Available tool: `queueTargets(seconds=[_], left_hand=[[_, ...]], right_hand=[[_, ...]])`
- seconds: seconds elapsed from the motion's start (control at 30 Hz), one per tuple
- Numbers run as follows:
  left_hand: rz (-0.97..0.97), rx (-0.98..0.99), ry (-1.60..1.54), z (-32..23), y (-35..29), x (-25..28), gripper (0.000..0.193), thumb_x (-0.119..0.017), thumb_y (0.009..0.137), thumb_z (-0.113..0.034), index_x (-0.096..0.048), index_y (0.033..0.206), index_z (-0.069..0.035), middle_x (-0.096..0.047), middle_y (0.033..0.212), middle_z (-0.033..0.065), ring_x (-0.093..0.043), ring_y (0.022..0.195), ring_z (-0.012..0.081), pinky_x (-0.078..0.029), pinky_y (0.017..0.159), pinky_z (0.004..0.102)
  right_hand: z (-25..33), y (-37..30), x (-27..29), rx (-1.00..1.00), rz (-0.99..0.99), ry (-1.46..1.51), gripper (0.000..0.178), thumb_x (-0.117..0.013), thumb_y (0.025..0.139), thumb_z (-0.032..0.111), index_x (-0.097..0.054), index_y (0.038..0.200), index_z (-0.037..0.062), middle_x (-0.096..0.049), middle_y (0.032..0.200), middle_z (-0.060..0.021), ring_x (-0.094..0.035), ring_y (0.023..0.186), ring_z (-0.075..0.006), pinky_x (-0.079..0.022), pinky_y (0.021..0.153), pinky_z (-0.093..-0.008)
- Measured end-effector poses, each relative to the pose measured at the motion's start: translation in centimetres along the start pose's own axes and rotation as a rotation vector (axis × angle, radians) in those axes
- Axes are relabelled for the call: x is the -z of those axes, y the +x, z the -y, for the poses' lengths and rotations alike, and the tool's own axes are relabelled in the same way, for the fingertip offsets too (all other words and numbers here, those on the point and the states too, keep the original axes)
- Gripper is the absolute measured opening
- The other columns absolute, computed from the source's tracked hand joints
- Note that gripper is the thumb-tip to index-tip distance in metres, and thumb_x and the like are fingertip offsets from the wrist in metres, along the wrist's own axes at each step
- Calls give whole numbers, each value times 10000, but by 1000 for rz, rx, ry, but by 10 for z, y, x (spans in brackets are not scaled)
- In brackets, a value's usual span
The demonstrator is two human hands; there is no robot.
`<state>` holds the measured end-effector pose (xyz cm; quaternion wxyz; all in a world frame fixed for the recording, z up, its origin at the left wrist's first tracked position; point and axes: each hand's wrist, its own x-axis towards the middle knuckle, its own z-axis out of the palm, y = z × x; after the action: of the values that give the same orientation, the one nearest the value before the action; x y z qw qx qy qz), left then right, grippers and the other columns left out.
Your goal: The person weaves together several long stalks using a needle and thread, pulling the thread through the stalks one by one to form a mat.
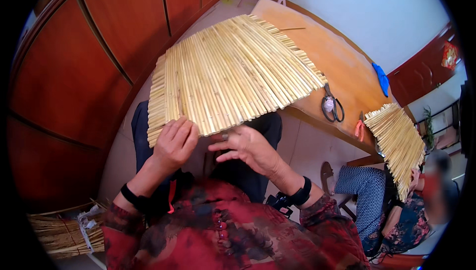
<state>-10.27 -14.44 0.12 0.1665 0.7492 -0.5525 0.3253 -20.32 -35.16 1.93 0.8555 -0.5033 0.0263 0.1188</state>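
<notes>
A large mat of pale yellow stalks (223, 66), laid side by side, rests tilted across my lap and the table edge. At its near left edge my left hand (173, 143) is closed, fingertips pinching the stalk ends. My right hand (253, 151) is beside the near edge, palm turned up and fingers spread, its far side partly under the mat. Nothing shows in that palm. Whether a thread runs between my hands I cannot make out. Black-handled scissors (333, 106) lie on the table, right of the mat.
The wooden table (342, 61) carries a loose stalk (292, 28), a blue cloth (381, 79) and a red-handled tool (359, 128). At right a seated person holds another stalk mat (396, 146). Red-brown cabinets (124, 17) line the left; a stalk bundle (64, 235) lies lower left.
</notes>
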Motion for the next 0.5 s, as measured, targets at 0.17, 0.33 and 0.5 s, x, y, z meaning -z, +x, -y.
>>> queueTargets(seconds=[0.17,0.33,0.5], left_hand=[[29,41,-31,-7,-20,-9,299,-591,754,-97,-595,1031,14,-610,1045,148,-603,1009,308,-475,865,427],[-23,159,-167,-10,-66,-1,275,-634,763,-50,-609,1035,-22,-634,1078,106,-599,1041,292,-458,904,448],[165,1226,-1145,-10,-91,4,246,-601,903,-128,-576,1100,17,-632,1081,118,-590,1055,235,-472,901,341]], right_hand=[[-21,19,13,-115,-229,249,446,-486,974,359,-503,1192,-29,-628,1055,-193,-661,918,-316,-557,756,-403],[-51,32,30,-135,-221,318,308,-528,961,267,-537,1071,-20,-628,982,-172,-666,880,-319,-555,734,-399],[-70,45,41,-170,-153,380,285,-523,966,245,-521,1106,-4,-611,1047,-116,-668,802,-251,-556,696,-375]])
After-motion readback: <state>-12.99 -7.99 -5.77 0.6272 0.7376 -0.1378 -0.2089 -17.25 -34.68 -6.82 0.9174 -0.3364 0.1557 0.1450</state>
